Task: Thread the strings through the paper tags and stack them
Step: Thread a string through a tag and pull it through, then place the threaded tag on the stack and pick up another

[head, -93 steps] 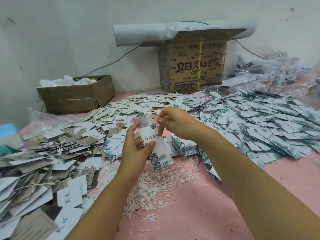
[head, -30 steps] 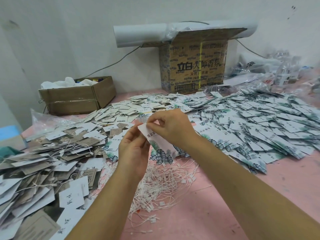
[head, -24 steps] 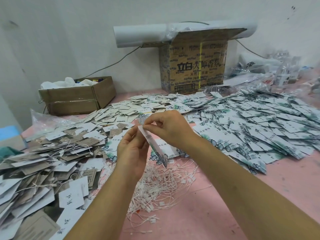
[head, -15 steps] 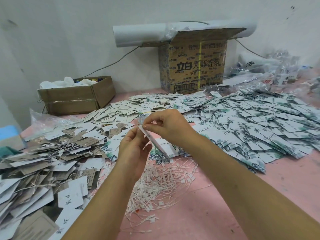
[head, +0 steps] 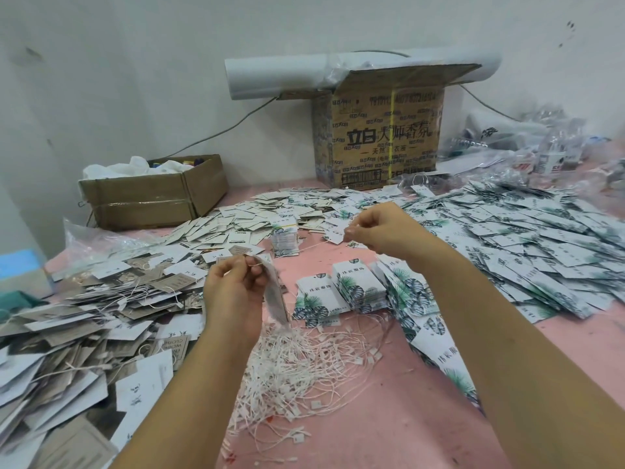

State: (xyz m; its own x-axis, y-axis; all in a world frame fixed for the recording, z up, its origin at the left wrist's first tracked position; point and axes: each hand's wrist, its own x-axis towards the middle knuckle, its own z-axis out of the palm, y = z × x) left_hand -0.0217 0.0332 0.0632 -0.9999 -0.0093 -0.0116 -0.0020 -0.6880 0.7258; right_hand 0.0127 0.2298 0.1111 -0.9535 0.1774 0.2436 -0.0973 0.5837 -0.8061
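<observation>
Just below the left hand (head: 236,289) hangs the tag (head: 276,299) it's pinching; right hand (head: 382,228) pinches the string (head: 306,248) stretched between them.

A printed carton (head: 378,137) stands against the wall (head: 135,62), a white roll (head: 277,76) atop it (low box (head: 152,194) leftward).

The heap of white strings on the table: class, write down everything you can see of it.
The heap of white strings is a loose tangle of thin cords, many ending in small square white clasps. It lies spread on the pink table, just nearer the person than the stacked leaf-print tags. The tag held by the left hand hangs over its far edge; whether they touch is unclear.
</observation>
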